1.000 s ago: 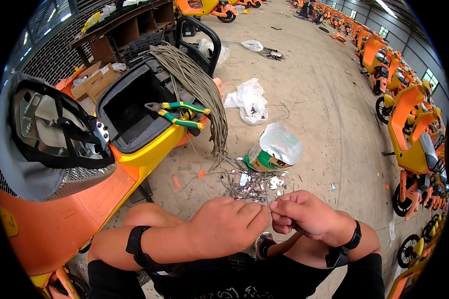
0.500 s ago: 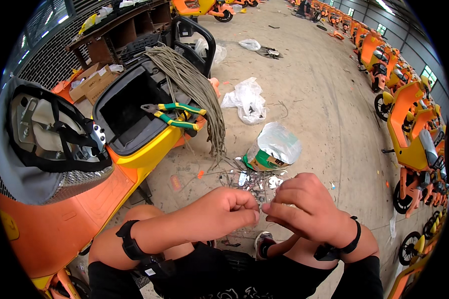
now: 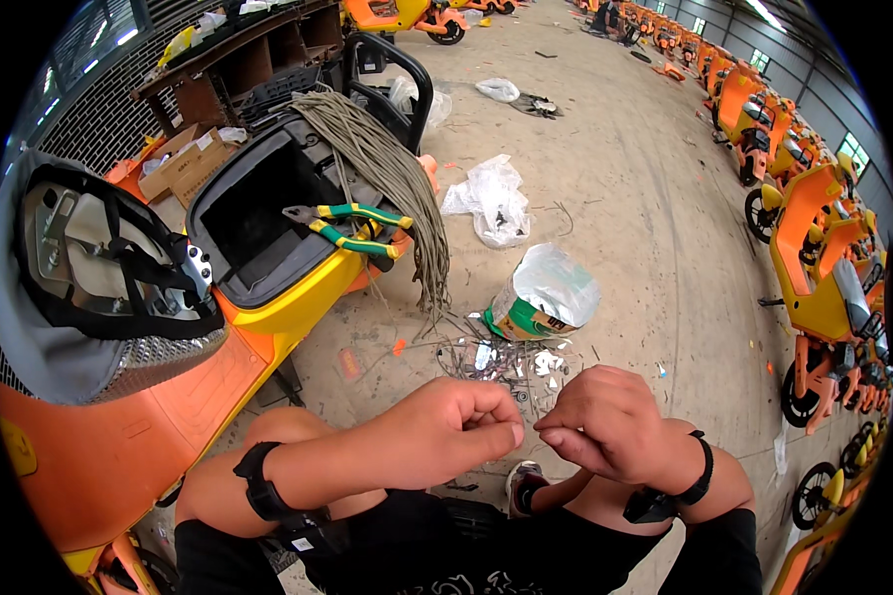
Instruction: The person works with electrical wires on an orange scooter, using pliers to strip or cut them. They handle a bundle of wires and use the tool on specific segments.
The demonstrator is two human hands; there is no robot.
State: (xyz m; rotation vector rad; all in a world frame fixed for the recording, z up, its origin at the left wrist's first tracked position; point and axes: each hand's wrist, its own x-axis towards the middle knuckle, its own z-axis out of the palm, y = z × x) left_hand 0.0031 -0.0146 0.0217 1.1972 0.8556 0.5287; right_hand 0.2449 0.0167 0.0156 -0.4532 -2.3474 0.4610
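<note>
My left hand (image 3: pixel 456 428) is closed in a pinch, thumb against curled forefinger, above the littered floor. Just to its right my right hand (image 3: pixel 605 421) is also pinched, its fingertips facing the left ones with a narrow gap between. Whatever sits in either pinch is too small or hidden to make out. Diagonal pliers (image 3: pixel 352 230) with green and yellow handles lie across the edge of the open black seat compartment (image 3: pixel 258 213) of an orange and yellow scooter. A bundle of grey cords (image 3: pixel 382 169) is draped beside them.
An upturned grey scooter seat (image 3: pixel 89 337) rests at the left. Beyond my hands stand a green and white bag (image 3: pixel 541 297) and scattered scraps (image 3: pixel 496 362). A white plastic bag (image 3: pixel 496 203) lies farther off. Rows of orange scooters (image 3: pixel 814 258) line the right.
My right hand has dropped a little and its fingers have curled in more, drawing slightly away from the left. The left hand has shifted slightly right.
</note>
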